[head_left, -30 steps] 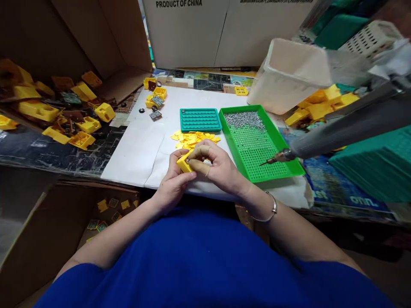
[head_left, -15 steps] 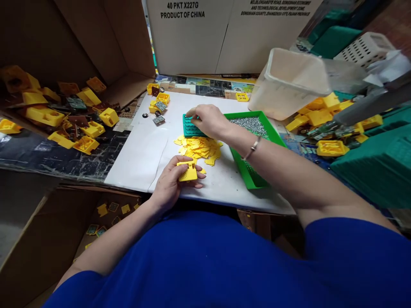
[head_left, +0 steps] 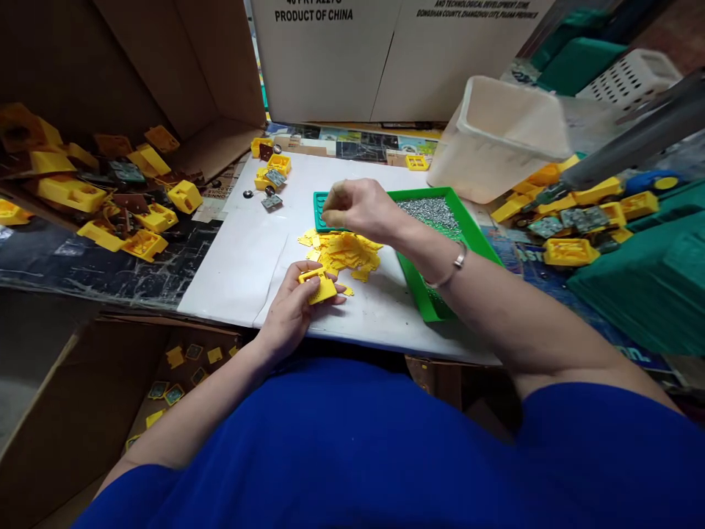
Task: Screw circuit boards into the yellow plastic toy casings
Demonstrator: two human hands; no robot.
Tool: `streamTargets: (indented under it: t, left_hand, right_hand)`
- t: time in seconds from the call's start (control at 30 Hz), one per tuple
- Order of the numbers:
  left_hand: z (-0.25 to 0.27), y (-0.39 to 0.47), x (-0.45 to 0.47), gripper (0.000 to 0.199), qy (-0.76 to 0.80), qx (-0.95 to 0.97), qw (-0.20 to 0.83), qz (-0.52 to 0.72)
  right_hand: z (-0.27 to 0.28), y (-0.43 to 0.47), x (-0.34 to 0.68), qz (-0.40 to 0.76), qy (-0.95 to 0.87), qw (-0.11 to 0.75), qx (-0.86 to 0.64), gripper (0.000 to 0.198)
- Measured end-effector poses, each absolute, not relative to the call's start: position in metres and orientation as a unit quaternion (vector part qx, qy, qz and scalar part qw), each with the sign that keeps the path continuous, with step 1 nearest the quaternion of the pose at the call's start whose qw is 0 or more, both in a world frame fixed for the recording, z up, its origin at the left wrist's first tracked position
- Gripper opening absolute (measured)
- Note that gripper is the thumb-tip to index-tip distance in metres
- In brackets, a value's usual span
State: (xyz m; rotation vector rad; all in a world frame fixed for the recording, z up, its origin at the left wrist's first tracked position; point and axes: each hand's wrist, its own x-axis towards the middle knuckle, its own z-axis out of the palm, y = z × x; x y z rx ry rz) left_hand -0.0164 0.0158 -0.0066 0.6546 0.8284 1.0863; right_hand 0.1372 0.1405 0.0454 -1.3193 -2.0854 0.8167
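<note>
My left hand grips a small yellow plastic housing near the front of the white work sheet, its thumb lying across the face. Over a teal ridged tray hovers my right hand, thumb and fingers pinched together. Whatever lies between those fingertips is too small to make out. A heap of flat yellow plastic pieces spreads between my two hands. Under my right forearm sits a green tray holding many small silvery metal parts.
Yellow housings with circuit boards lie at the back left. A cardboard box of yellow housings stands left; another box is below the table. A translucent bin and a grey powered screwdriver are at right.
My right hand has shifted slightly right over the teal tray, its fingers still pinched. The yellow housing in my left hand has tilted a little. The screwdriver at right has swung left.
</note>
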Motion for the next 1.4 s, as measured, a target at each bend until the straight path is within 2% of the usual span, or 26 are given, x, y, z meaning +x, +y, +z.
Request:
streamTargets:
  t: [0.1,0.2,0.37,0.5,0.63,0.73,0.83,0.93,1.0,1.07,1.17,1.23,1.3,1.4]
  left_hand:
    - [-0.009,0.015,-0.015,0.042,0.362,0.319,0.725,0.491]
    - [-0.013,0.012,-0.014,0.042,0.354,0.373,0.702,0.493]
    - [-0.011,0.005,-0.013,0.043,0.397,0.520,0.595,0.466]
    - [-0.007,0.000,-0.013,0.038,0.436,0.579,0.512,0.462]
    - [-0.009,0.001,-0.014,0.042,0.422,0.606,0.481,0.473]
    - [-0.011,0.004,-0.018,0.040,0.385,0.651,0.466,0.459]
    - [-0.009,0.007,-0.027,0.033,0.371,0.655,0.499,0.430]
    - [-0.005,0.011,-0.036,0.027,0.383,0.612,0.575,0.384]
    - [-0.003,0.012,-0.039,0.025,0.379,0.573,0.626,0.368]
    - [-0.001,0.013,-0.042,0.025,0.372,0.511,0.676,0.379]
    - [0.002,0.012,-0.047,0.025,0.371,0.402,0.725,0.419]
    - [0.003,0.010,-0.050,0.024,0.377,0.372,0.724,0.442]
    - [0.005,0.008,-0.052,0.024,0.386,0.373,0.710,0.455]
    - [0.008,0.005,-0.051,0.025,0.391,0.378,0.705,0.455]
  right_hand:
    - [0.042,0.096,0.147,0.477,-0.713,0.316,-0.406,0.011]
    - [0.032,0.064,0.151,0.534,-0.676,0.350,-0.369,0.013]
    - [0.021,0.047,0.150,0.440,-0.739,0.368,-0.354,0.005]
    - [0.030,0.040,0.147,0.373,-0.768,0.344,-0.390,0.011]
    - [0.044,0.036,0.143,0.373,-0.760,0.272,-0.458,0.028]
    - [0.051,0.038,0.141,0.320,-0.789,0.184,-0.492,0.035]
    - [0.051,0.044,0.139,0.250,-0.802,0.133,-0.526,0.047]
    - [0.045,0.052,0.141,0.279,-0.786,0.127,-0.537,0.055]
    - [0.040,0.058,0.145,0.345,-0.775,0.135,-0.512,0.046]
    - [0.035,0.062,0.152,0.399,-0.760,0.181,-0.481,0.030]
    - [0.032,0.063,0.161,0.352,-0.769,0.226,-0.483,0.014]
    - [0.031,0.059,0.160,0.267,-0.814,0.158,-0.491,0.012]
    - [0.032,0.053,0.154,0.190,-0.855,0.042,-0.481,0.013]
    - [0.034,0.044,0.140,0.116,-0.881,-0.075,-0.452,0.019]
